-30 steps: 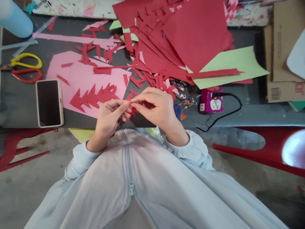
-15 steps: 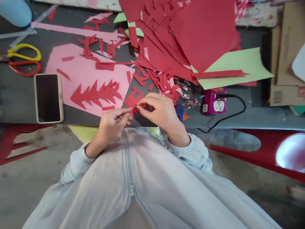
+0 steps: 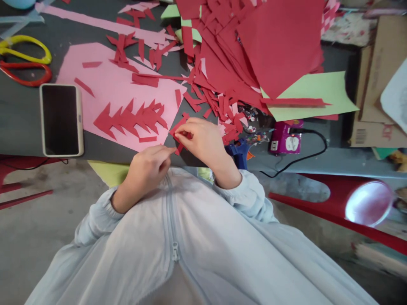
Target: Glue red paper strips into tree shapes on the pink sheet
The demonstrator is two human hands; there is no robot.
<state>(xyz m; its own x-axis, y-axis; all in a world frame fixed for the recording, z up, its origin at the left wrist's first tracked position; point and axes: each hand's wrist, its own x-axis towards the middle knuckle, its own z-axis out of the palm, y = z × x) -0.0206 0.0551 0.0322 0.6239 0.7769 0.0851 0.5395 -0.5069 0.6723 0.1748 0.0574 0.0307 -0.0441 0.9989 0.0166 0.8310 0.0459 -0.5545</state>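
My left hand (image 3: 148, 167) is closed at the table's front edge, its fingertips against the lower end of a small red paper piece (image 3: 179, 148). My right hand (image 3: 203, 142) pinches thumb and finger together at the upper part of this piece and covers much of it. Beneath and behind the right fingers lies another red paper cutout (image 3: 179, 123), partly hidden. To the left, a jagged red paper shape (image 3: 130, 118) with several points lies on a pink sheet (image 3: 104, 80), with loose red strips around it.
A phone (image 3: 61, 120) and scissors (image 3: 25, 61) lie at left. Stacked red paper (image 3: 280, 42), a light green sheet (image 3: 314, 91) and red scraps (image 3: 225, 114) spread behind. A blue glue gun (image 3: 240, 152), a purple box (image 3: 284, 140) with a black cable and cardboard (image 3: 388, 63) sit at right.
The view has shifted slightly. My left fingers have turned more palm-down, and my right fingers have moved slightly up and left, over the red cutout.
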